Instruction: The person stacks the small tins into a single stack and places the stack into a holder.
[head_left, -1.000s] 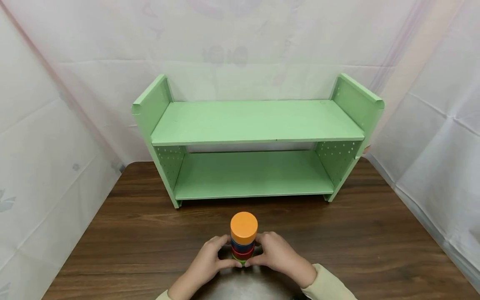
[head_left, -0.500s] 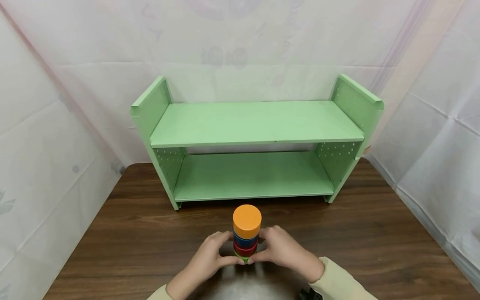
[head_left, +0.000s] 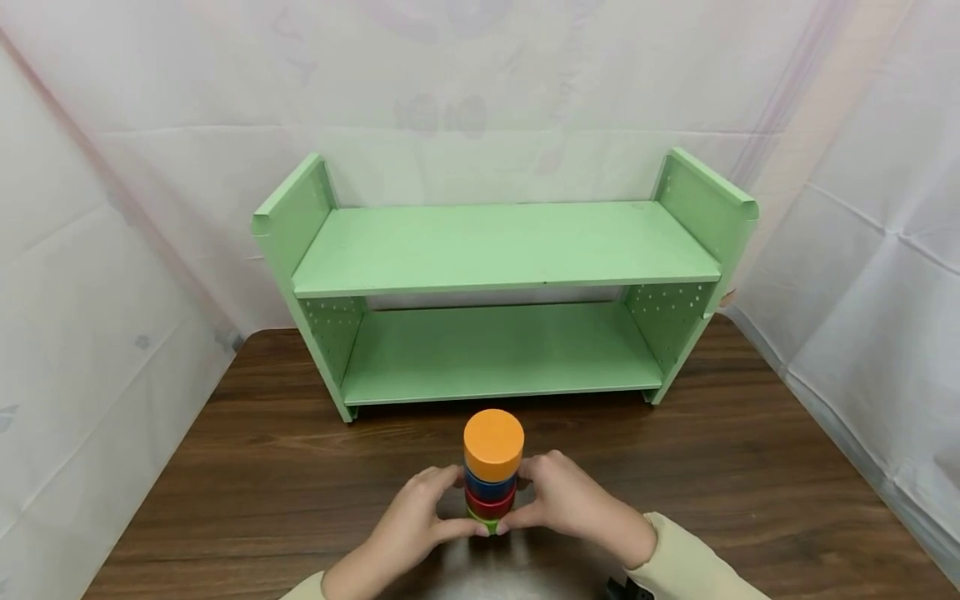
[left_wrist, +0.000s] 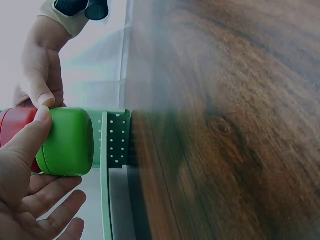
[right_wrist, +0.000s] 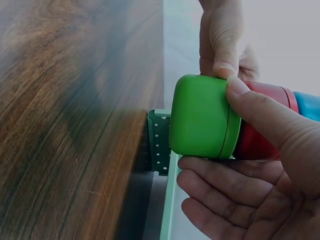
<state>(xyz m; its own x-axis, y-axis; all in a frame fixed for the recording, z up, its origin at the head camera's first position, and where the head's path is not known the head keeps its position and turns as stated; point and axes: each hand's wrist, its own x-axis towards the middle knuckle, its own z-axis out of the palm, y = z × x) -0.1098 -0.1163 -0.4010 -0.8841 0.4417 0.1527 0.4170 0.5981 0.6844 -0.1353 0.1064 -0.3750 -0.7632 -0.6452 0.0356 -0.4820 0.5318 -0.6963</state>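
Observation:
A stack of round, smooth containers stands upright between both hands, in front of the shelf. From the top down come an orange one (head_left: 493, 446), a blue one (head_left: 491, 487), a red one (head_left: 491, 506) and a green one (right_wrist: 201, 117). My left hand (head_left: 416, 518) grips the stack low on its left side, thumb at the seam of the green container. On the opposite side my right hand (head_left: 573, 507) holds it likewise, the two thumbtips nearly meeting in front. In both wrist views a gap shows between the green base and the wooden table.
A light green two-tier shelf (head_left: 502, 246) with perforated side panels stands on the dark wood table (head_left: 247, 483) behind the stack. Pale printed curtains (head_left: 487, 75) hang behind and at both sides. A small black device (head_left: 628, 590) shows at the right sleeve.
Since a second ago both hands have raised the stack a little, moving it slightly forward. Over the last half second it has hardly moved; the head view has shifted slightly.

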